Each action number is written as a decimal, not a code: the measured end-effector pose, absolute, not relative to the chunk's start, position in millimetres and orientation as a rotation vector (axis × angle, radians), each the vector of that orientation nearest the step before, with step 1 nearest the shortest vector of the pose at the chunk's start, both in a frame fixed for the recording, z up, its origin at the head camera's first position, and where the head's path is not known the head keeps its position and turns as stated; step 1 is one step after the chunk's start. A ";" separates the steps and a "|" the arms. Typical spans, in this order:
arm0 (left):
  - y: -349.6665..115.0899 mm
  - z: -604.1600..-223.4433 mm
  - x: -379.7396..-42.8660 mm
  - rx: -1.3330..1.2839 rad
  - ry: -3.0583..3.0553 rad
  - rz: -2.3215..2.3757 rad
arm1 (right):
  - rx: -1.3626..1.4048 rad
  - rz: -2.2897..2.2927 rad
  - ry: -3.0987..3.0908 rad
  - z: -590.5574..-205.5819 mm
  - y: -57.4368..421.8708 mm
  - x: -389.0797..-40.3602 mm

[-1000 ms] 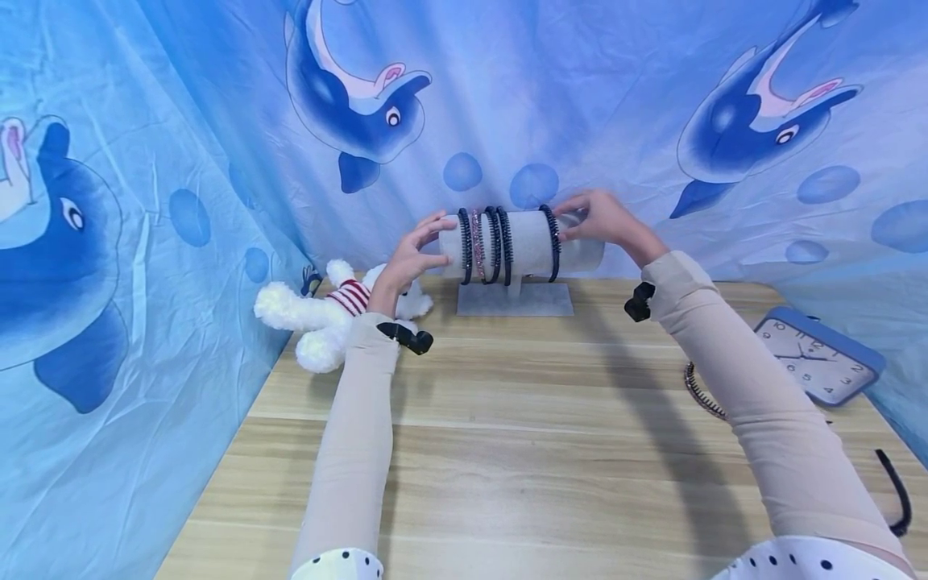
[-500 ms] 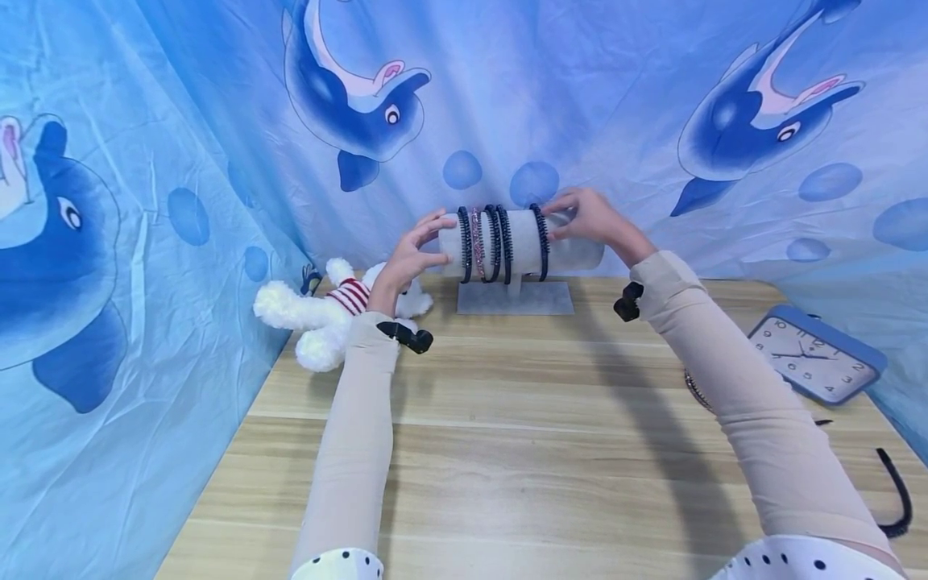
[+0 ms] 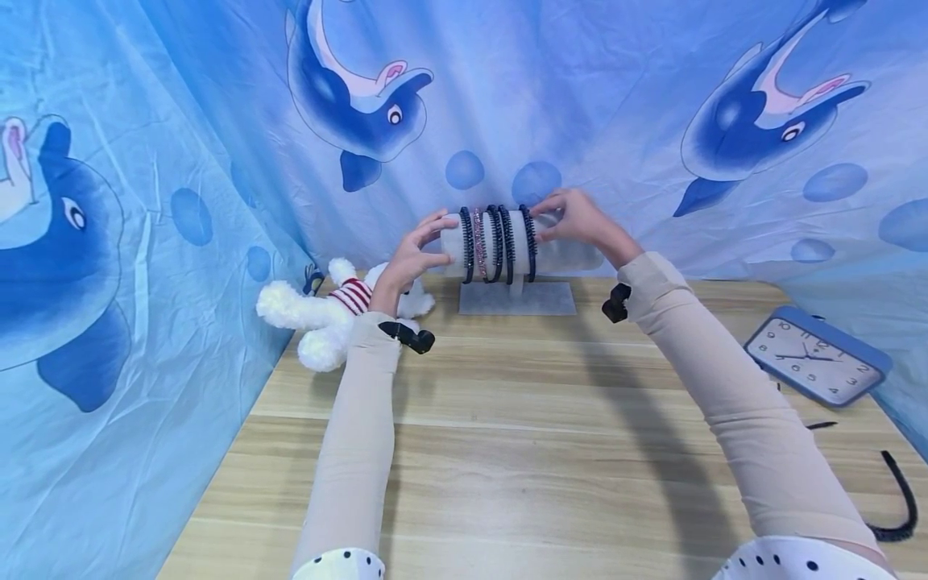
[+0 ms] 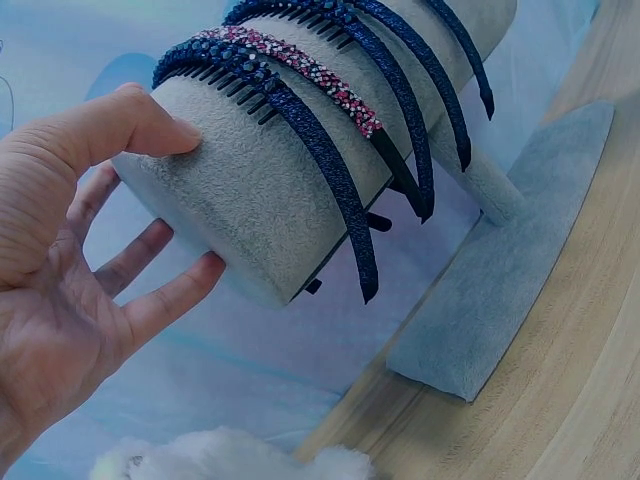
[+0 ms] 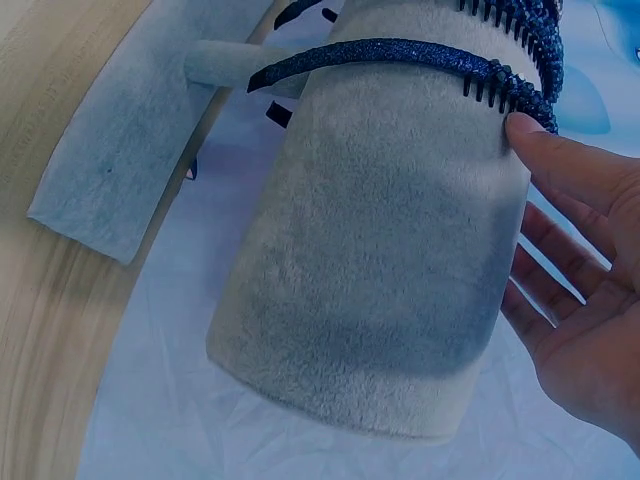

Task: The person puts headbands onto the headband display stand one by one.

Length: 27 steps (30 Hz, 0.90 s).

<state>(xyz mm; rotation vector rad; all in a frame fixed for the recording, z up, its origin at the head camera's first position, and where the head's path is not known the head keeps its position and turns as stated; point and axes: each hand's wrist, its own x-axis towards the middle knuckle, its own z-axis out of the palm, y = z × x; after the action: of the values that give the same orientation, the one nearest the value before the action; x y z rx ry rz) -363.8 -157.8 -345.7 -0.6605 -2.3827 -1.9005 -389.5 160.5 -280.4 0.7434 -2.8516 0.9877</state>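
A grey plush headband stand (image 3: 565,256), a horizontal roll on a flat base (image 3: 516,300), stands at the back of the table. Several dark beaded headbands and one pink glittery headband (image 4: 310,75) sit around it. My left hand (image 3: 408,262) holds the roll's left end, thumb on top and fingers at the end face in the left wrist view. With my right hand (image 3: 580,221) I grip the rightmost dark headband (image 5: 400,52). In the right wrist view the thumb meets its toothed, beaded part, while the other fingers go behind the roll, partly hidden.
A white plush toy (image 3: 322,342) in a striped top lies left of the stand, beside my left wrist. On the right are a blue clock (image 3: 819,358) and a loose black headband (image 3: 906,503). A dolphin-print curtain (image 3: 602,89) hangs close behind the stand.
My right hand has slid the rightmost headband leftward along the roll, close to the other headbands. My left hand has stayed at the roll's left end.
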 end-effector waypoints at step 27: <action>-159.0 -355.2 -374.1 -0.660 -2.354 -1.917 | 0.747 1.073 -2.861 -279.8 153.3 -384.9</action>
<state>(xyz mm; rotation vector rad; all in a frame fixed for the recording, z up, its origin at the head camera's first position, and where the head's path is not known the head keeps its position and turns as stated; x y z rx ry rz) -374.1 -159.0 -355.2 -0.6600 -2.3543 -1.9172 -384.9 153.3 -279.8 0.7473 -2.8613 1.0733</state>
